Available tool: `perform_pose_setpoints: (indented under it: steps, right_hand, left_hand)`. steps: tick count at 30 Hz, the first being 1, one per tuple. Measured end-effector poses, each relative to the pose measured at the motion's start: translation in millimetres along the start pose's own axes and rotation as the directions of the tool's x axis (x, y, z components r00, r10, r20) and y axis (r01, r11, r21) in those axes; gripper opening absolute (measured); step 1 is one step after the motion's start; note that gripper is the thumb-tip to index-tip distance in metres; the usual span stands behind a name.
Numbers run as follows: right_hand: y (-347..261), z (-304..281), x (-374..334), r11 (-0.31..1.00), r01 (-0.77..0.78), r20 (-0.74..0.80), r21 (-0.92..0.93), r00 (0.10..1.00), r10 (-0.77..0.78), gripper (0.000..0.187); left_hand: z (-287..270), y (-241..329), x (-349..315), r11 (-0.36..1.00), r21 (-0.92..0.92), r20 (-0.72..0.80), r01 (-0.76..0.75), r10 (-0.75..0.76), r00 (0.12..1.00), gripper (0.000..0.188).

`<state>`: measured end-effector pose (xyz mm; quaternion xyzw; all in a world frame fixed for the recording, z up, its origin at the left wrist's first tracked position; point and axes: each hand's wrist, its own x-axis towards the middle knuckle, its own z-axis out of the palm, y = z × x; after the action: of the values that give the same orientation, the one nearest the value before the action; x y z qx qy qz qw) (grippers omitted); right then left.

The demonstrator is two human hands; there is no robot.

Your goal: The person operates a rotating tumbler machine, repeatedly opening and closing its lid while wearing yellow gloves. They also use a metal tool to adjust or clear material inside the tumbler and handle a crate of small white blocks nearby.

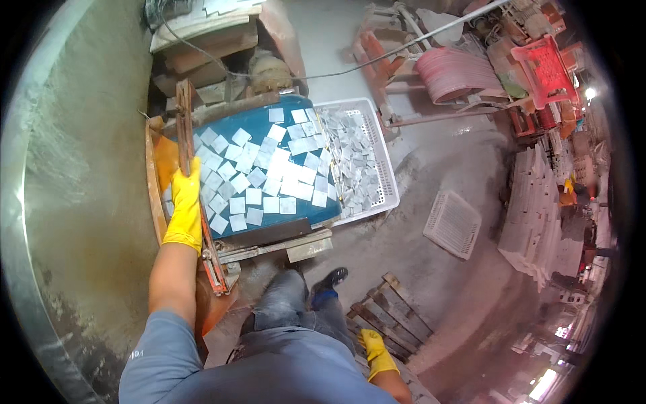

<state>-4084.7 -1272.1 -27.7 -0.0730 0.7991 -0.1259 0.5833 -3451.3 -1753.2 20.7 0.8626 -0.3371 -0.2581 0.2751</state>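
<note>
My left hand (185, 205), in a yellow rubber glove, is closed around a long rusty metal bar (183, 121) along the left side of a blue work surface (262, 225). Many thin grey square tiles (254, 196) lie scattered over that surface, some overlapping, several wet and shining. Low at my right side, my right hand (377, 350) wears a matching glove. Its fingers are loosely bent and apart, with nothing visible in them, above a wooden pallet (397, 306). A white perforated plastic crate (389, 182) full of small grey pieces adjoins the blue surface on the right.
Another white crate (452, 224) lies on the wet floor to the right. Beyond it stand stacked pale slabs (531, 215). A red crate (545, 71) and a rack with curved pink pieces (457, 73) are at the far right. A cable (336, 73) crosses behind the work surface.
</note>
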Motion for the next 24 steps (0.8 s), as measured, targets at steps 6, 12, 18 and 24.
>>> perform_pose_setpoints:
  steps: [6,12,18,24]
  right_hand:
    - [-100,32,30,0.956,0.246,0.089,-0.157,0.968,-0.235,0.037]
    - [-339,133,-23,0.858,0.440,0.101,-0.264,0.897,-0.430,0.037]
    - [-474,204,-33,0.759,0.640,0.290,-0.119,0.753,-0.590,0.034]
    - [-614,297,-59,0.751,0.622,0.493,0.221,0.593,-0.637,0.033]
  left_hand:
    - [1,33,-8,0.975,0.206,-0.096,0.079,-0.060,0.994,0.075]
    - [10,8,5,0.991,0.122,-0.111,-0.047,0.061,0.992,0.056]
    - [8,37,-4,0.961,0.201,-0.190,0.188,-0.150,0.970,0.048]
    - [25,7,1,0.947,0.233,-0.293,0.221,-0.148,0.945,0.047]
